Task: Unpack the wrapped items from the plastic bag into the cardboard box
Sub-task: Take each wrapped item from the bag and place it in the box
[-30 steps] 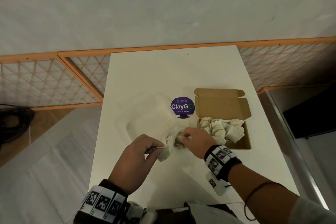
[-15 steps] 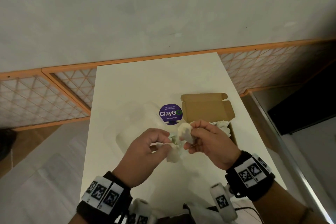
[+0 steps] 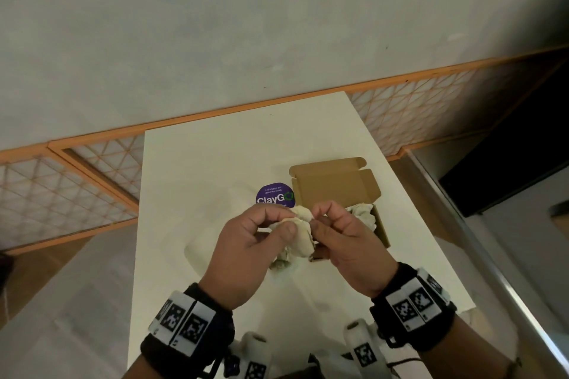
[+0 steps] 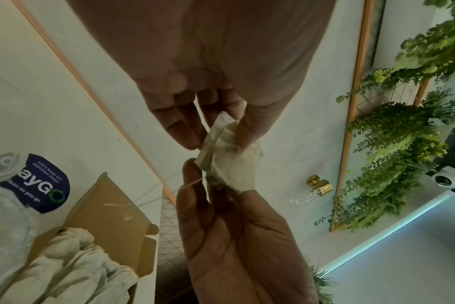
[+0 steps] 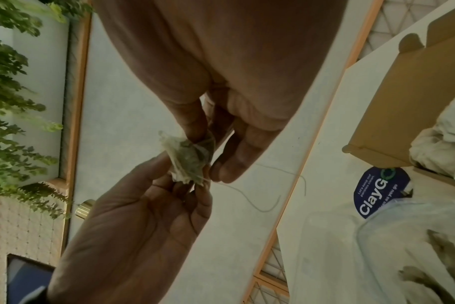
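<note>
Both hands hold one small wrapped item (image 3: 303,224) in the air above the white table (image 3: 246,157). My left hand (image 3: 277,221) pinches its left side and my right hand (image 3: 321,218) pinches its right side. Seen from the left wrist, the wrapped item (image 4: 229,162) is pale paper over greenish contents. In the right wrist view a thin thread (image 5: 273,185) trails from the wrapped item (image 5: 187,162). The cardboard box (image 3: 381,231) stands behind my right hand with its lid open and several wrapped items (image 3: 363,212) inside. The clear plastic bag (image 3: 215,231) lies under my left hand.
A round purple ClayGo sticker (image 3: 274,195) sits on the table between bag and box. Another wrapped piece (image 3: 281,258) lies below my hands. An orange-framed lattice rail (image 3: 92,169) runs behind the table. The table's right edge (image 3: 431,240) drops to the floor.
Both hands have risen from the bag on the table and come together. The right hand left the bag's mouth and now pinches the wrapped item along with the left.
</note>
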Tool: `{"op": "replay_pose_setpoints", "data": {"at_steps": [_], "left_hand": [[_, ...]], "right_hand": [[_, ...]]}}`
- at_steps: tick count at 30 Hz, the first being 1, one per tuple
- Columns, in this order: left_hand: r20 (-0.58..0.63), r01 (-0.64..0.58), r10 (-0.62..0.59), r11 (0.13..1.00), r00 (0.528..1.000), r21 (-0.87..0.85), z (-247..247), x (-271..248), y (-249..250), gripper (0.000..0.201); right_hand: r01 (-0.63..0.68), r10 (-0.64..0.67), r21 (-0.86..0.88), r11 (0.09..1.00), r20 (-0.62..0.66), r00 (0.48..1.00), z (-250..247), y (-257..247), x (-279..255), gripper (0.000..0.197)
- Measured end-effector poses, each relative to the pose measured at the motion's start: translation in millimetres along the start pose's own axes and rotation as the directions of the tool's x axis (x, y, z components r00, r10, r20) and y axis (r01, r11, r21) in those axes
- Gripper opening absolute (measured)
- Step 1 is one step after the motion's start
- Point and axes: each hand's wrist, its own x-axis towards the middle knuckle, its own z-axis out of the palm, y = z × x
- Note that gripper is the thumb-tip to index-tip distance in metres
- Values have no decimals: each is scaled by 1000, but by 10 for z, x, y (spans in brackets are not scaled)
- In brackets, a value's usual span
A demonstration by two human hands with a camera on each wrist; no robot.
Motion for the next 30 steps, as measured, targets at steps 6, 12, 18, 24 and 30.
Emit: {"op": "replay_pose_setpoints", "data": {"at_steps": [6,12,18,24,30], "left_hand": [[-59,1,5,996,998,93,-35,36,-70,11],[-31,-17,29,945,999,328,-54,68,-139,28],[52,-18,1,941,999,337,98,158,-189,21],[77,-30,6,949,997,314,331,258,-241,18],[50,82,-134,820,990,566,270,316,-617,14]], "right_hand": [[20,-18,-279,960,10,1000,-25,48,28,14],[69,-110,-658,750,-21,994,-118,49,7,46],[179,-185,-721,669,72,980,-230,94,21,32],[143,-262,-660,737,-86,961,-474,103,4,24],[35,-318,-740,672,-245,916,-1027,-179,-50,15]]}}
